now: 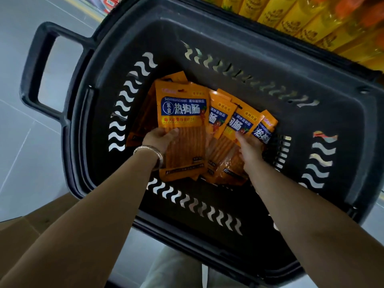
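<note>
Several orange snack packets with blue labels lie fanned out in a black plastic shopping basket [207,34]. My left hand [159,140], with a silver bracelet on the wrist, grips the left side of the topmost packet [182,125]. My right hand [249,148] holds the packets to the right [239,123], thumb on top of one; its fingers are partly hidden beneath them. Both hands reach down inside the basket.
The basket has a long handle [35,71] at the left and wave-shaped slots in its walls. Yellow bottles [295,15] line a shelf at the upper right. Brown cardboard [31,221] sits at the lower left on a grey tiled floor [25,154].
</note>
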The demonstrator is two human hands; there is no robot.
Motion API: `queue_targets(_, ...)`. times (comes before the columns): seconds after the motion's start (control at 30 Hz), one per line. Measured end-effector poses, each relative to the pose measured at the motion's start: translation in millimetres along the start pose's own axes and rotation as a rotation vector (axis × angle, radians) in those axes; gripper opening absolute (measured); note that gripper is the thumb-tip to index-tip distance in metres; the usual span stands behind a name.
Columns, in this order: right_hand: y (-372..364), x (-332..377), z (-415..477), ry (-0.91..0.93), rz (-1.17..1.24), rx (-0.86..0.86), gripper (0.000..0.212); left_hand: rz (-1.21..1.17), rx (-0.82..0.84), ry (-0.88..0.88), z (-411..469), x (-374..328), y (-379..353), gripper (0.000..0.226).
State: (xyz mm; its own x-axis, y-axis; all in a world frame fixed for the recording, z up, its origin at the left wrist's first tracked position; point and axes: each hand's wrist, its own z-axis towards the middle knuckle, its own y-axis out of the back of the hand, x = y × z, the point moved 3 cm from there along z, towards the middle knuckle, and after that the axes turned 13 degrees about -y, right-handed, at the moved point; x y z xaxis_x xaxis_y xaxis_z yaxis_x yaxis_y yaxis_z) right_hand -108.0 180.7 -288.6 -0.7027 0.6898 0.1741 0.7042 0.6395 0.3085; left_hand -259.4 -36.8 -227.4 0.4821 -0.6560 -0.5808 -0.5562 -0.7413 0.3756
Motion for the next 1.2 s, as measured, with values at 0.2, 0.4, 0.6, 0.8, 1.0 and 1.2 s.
queue_targets(0.2,-1,8,-14,0.064,-0.006,0.024,0.026,-0.291,-0.010,0.090,-10,-7,2,0.015)
queue_targets(0.4,36,7,-75,0.137,0.136,0.054,0.018,-0.302,0.023,-0.047,-53,-48,16,0.008)
queue_targets(0.6,92,2,-165,0.381,0.028,-0.018,0.047,-0.344,0.140,-0.198,-128,-108,31,0.020)
queue_targets(0.8,171,9,-255,0.759,0.118,-0.146,0.030,0.053,-0.034,-0.537,-214,-173,32,0.041)
queue_targets(1.0,302,25,-329,0.964,0.384,-0.258,0.024,-0.065,0.080,-0.958,-323,-259,-15,0.031)
queue_targets(1.2,441,12,-387,1.221,0.416,-0.263,0.015,-0.238,0.034,-1.147,-427,-318,-85,0.020)
